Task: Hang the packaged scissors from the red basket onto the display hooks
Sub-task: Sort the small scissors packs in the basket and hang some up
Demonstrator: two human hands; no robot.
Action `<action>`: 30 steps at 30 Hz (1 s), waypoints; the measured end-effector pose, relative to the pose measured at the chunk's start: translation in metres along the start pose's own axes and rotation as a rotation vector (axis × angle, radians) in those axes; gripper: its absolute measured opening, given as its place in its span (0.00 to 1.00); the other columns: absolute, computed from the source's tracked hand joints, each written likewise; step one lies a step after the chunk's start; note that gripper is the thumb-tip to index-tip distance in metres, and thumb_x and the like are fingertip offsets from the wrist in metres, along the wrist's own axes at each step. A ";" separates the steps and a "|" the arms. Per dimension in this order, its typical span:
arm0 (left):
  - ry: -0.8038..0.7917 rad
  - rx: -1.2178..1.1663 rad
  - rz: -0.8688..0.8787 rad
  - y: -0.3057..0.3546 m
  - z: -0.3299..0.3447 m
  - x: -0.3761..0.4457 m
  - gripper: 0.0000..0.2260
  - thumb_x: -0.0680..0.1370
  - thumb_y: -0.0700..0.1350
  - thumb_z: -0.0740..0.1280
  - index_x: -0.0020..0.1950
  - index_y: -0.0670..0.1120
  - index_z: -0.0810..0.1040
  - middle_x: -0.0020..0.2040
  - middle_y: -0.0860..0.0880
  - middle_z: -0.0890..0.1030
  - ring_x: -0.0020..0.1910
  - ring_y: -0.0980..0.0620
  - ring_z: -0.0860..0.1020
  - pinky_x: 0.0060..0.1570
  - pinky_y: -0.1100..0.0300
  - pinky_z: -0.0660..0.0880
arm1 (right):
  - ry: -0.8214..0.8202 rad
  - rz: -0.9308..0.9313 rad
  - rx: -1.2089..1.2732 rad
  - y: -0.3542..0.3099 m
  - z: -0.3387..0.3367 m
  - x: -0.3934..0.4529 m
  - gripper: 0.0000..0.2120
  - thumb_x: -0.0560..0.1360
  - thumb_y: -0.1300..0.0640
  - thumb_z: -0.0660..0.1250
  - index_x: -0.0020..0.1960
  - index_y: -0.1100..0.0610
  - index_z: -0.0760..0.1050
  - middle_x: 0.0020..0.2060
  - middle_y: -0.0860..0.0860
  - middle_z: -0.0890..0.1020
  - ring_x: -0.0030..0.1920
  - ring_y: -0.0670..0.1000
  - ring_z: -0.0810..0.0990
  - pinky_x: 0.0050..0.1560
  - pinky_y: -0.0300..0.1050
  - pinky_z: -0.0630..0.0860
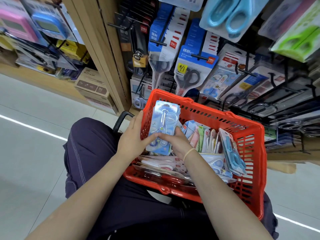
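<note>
1. The pack of scissors point(162, 126) I'm working on is a small stack of blue blister cards, held upright over the left end of the red basket point(249, 135), which sits on my lap.
2. I judge it light and stiff, with a glossy plastic face that may slip; several cards together could fan apart. The best hold looks to be the lower edges, leaving the hang hole at the top free.
3. My left hand point(133, 137) cups the stack's left edge, thumb across the lower front.
4. My right hand point(174, 141) grips the lower right side, fingers curled round it.
5. More packs lie in the basket; the display hooks point(200, 57) hang just beyond, already loaded.
</note>
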State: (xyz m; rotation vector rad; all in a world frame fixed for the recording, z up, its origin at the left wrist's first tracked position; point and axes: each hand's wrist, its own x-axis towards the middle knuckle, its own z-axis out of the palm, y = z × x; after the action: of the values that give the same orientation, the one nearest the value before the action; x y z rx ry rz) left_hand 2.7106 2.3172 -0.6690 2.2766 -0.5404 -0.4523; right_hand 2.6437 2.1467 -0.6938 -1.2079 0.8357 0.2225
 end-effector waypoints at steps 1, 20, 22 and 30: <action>-0.004 0.003 -0.005 0.001 -0.001 -0.001 0.42 0.76 0.67 0.66 0.84 0.52 0.53 0.76 0.52 0.67 0.68 0.54 0.73 0.50 0.57 0.73 | -0.013 -0.017 0.020 -0.005 -0.005 -0.008 0.22 0.72 0.66 0.76 0.62 0.55 0.75 0.55 0.53 0.86 0.56 0.53 0.85 0.55 0.47 0.81; -0.168 -1.117 0.001 0.177 -0.088 -0.013 0.24 0.72 0.47 0.72 0.68 0.47 0.76 0.60 0.45 0.85 0.55 0.45 0.85 0.52 0.51 0.82 | 0.087 -0.624 -0.078 -0.159 -0.018 -0.163 0.19 0.76 0.58 0.74 0.62 0.62 0.72 0.53 0.56 0.85 0.51 0.49 0.85 0.50 0.46 0.81; -0.118 -1.191 0.034 0.190 -0.097 -0.014 0.24 0.72 0.47 0.72 0.68 0.47 0.75 0.60 0.44 0.85 0.55 0.45 0.85 0.49 0.53 0.83 | 0.150 -0.677 -0.112 -0.172 -0.014 -0.172 0.16 0.75 0.58 0.74 0.59 0.64 0.76 0.51 0.57 0.85 0.47 0.48 0.84 0.47 0.45 0.80; 0.124 -1.188 0.111 0.209 -0.134 -0.007 0.26 0.73 0.51 0.72 0.69 0.47 0.75 0.62 0.45 0.84 0.59 0.44 0.84 0.59 0.45 0.80 | 0.143 -0.815 -0.047 -0.216 -0.019 -0.199 0.12 0.81 0.56 0.66 0.65 0.52 0.76 0.58 0.49 0.85 0.57 0.50 0.84 0.56 0.48 0.81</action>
State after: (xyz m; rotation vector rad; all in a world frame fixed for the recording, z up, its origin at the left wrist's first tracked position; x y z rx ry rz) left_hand 2.7166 2.2660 -0.4259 1.1166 -0.2130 -0.4081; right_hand 2.6209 2.1029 -0.4038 -1.5243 0.4031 -0.5138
